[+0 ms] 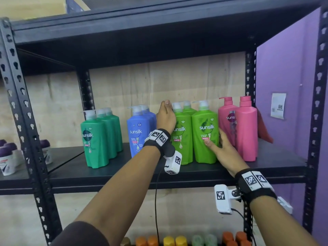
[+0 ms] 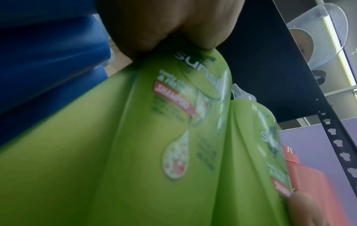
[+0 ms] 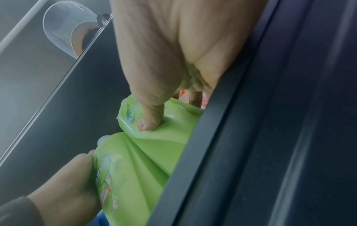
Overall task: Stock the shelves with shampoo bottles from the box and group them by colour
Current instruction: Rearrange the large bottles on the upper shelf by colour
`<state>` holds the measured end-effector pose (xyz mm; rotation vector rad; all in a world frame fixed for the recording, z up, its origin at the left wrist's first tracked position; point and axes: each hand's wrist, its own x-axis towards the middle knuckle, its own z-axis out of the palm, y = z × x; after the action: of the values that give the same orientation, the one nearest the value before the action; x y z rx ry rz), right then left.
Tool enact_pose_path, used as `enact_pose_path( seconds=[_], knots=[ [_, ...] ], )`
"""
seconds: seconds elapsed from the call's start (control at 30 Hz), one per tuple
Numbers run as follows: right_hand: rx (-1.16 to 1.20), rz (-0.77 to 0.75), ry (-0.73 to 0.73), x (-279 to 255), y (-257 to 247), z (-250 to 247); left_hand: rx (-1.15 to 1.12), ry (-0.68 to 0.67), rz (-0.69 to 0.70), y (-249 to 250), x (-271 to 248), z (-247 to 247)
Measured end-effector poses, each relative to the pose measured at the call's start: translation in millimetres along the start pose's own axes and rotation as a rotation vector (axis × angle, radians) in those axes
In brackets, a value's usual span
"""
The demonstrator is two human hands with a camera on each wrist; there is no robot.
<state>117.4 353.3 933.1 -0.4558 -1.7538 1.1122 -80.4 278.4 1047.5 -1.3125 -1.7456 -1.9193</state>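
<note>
1. You read "sunsilk" in white on the light green bottle (image 1: 205, 137) that your right hand (image 1: 224, 150) touches; below it a red band says "SHAMPOO".
2. The light green bottle beside it (image 1: 182, 137), under your left hand (image 1: 166, 118), shows "sunsilk" partly covered by your wrist; its red "SHAMPOO" band is clear in the left wrist view.
3. Left of your left hand, the blue bottle (image 1: 137, 134) reads "sunsilk", with a small "NEW" above.
4. Further left, the dark green bottle (image 1: 93, 139) reads "sunsilk".
5. Right of your right hand, the pink bottle (image 1: 229, 119) shows only "suns".
6. The wall notice (image 1: 278, 106) is too small to read.
</note>
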Motion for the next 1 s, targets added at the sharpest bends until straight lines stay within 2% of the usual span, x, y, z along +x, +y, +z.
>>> enact_pose_path(
  seconds=[0.17,0.37,0.5,0.67,0.87,1.0],
  knots=[
    [-0.03,0.03,0.006,-1,-2,0,-0.028,-0.114,-0.106,4,-4,-8],
    [-0.051,0.038,0.024,-1,-3,1,0.012,-0.465,-0.141,-7,-23,-36],
    [-0.052,0.049,0.021,1,-1,1,-0.082,-0.659,-0.314,-12,-31,-51],
    [-0.055,0.051,0.026,2,1,1,-0.159,-0.668,-0.416,-5,-30,-49],
    [-0.086,0.06,0.02,0,-1,-1,-0.189,-0.62,-0.444,-11,-27,-35],
    [-0.097,0.05,0.025,0,-2,2,-0.133,-0.622,-0.451,-16,-16,-19]
  ],
)
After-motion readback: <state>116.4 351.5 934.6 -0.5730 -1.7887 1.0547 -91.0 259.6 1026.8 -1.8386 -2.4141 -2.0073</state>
